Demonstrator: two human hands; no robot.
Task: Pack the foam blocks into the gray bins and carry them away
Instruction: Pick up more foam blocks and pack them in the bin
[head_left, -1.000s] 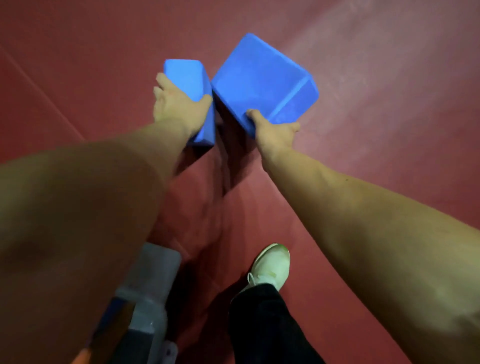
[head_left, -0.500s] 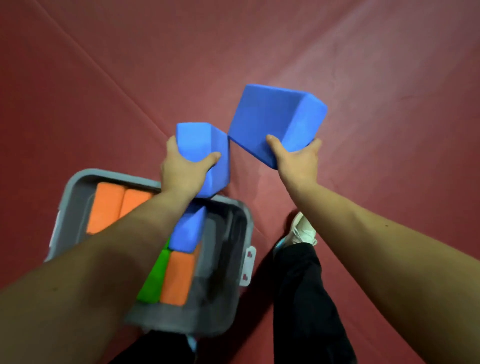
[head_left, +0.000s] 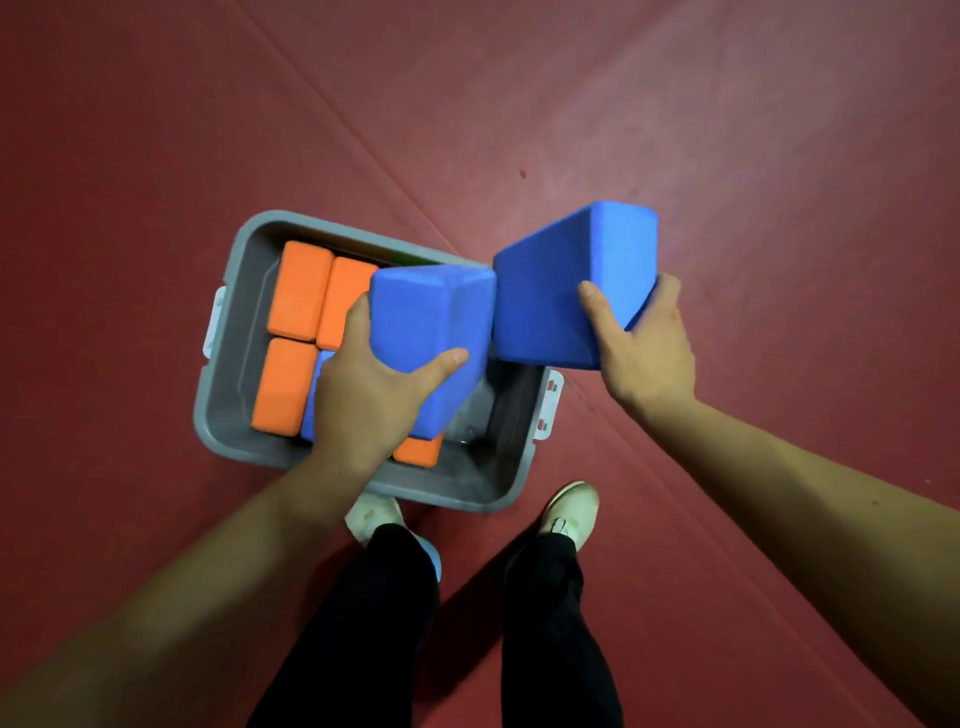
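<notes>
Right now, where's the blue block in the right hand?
Head view, right of centre: the right hand grips that blue block in the air by the gray bin's right edge, right beside the second blue block in the left hand.

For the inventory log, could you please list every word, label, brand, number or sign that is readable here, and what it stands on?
No text can be read in this view.
White latch on the gray bin: small red marks, too small and blurred to read.
Blue foam blocks and orange foam blocks: plain faces, no print visible.
</notes>
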